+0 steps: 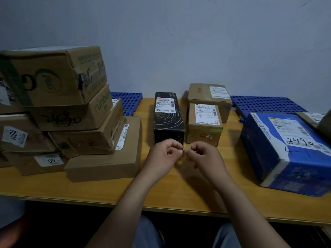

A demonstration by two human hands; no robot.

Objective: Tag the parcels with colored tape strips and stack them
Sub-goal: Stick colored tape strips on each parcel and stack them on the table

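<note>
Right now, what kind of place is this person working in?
Likely a parcel sorting room: stacked cardboard boxes with shipping labels, a blue parcel with handwritten marks, blue perforated pallets by the wall. Left hand and right hand pinch a tape strip.

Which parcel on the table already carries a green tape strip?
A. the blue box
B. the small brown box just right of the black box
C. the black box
B: a green strip lies along the front top edge of the small brown box, while the black box and the blue box show no green strip.
</note>
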